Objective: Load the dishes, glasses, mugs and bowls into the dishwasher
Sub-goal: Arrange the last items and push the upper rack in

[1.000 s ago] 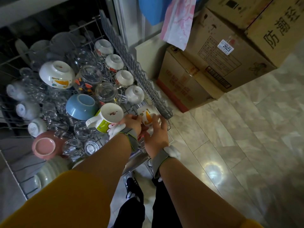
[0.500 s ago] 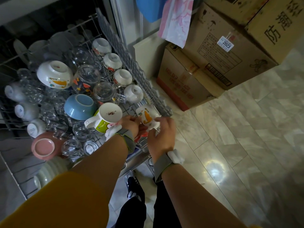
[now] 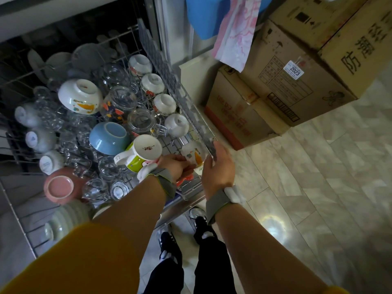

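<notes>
Both hands set a cup (image 3: 194,154) into the rack's (image 3: 186,98) near right corner: left hand (image 3: 177,166) grips its side, seemingly to steady it; right hand (image 3: 218,166) cups the other side, fingers loose, beside the green mug (image 3: 141,154).

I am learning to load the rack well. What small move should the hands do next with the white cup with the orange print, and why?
Probably settle the white cup with the orange print down into the free spot at the wire rack's front right corner. The left hand touches it, the right hand hovers open beside it, and it stands tilted.
</notes>
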### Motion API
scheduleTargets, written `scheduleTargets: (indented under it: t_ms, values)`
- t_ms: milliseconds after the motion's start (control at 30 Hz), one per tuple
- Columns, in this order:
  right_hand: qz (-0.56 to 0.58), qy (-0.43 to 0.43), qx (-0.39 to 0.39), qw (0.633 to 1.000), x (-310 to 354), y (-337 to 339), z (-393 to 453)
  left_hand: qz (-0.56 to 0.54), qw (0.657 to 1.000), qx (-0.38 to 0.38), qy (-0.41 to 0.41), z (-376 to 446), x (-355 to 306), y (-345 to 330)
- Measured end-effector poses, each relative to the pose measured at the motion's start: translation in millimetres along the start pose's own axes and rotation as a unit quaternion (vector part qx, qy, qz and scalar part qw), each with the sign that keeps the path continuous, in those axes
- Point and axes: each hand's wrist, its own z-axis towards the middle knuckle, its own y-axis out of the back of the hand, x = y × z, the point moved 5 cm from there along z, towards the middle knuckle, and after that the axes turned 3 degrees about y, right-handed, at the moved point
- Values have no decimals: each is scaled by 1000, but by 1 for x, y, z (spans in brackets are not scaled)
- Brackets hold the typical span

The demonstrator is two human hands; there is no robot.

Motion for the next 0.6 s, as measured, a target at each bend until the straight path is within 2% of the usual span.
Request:
scheduleTargets:
  t_ms: [100, 200, 333, 433, 533, 600]
  values:
    - [-52, 70, 15, 996, 2, -10, -9, -1, 1000, 7, 7, 1, 3, 0]
    - [-90, 56, 44, 993, -2, -15, -15, -21, 999, 23, 44, -1, 3, 2]
    - [-164, 82, 146, 972, -3, -19, -19, -25, 996, 41, 72, -8, 1, 13]
    - [-170, 56, 199, 964, -1, -18, -20, -29, 996, 45, 75, -10, 3, 13]
    - [-108, 33, 180, 977, 2, -11, -18, 14, 997, 35, 69, -11, 6, 10]
    - [-56, 17, 119, 991, 8, 2, -12, 62, 995, 24, 73, -16, 6, 12]
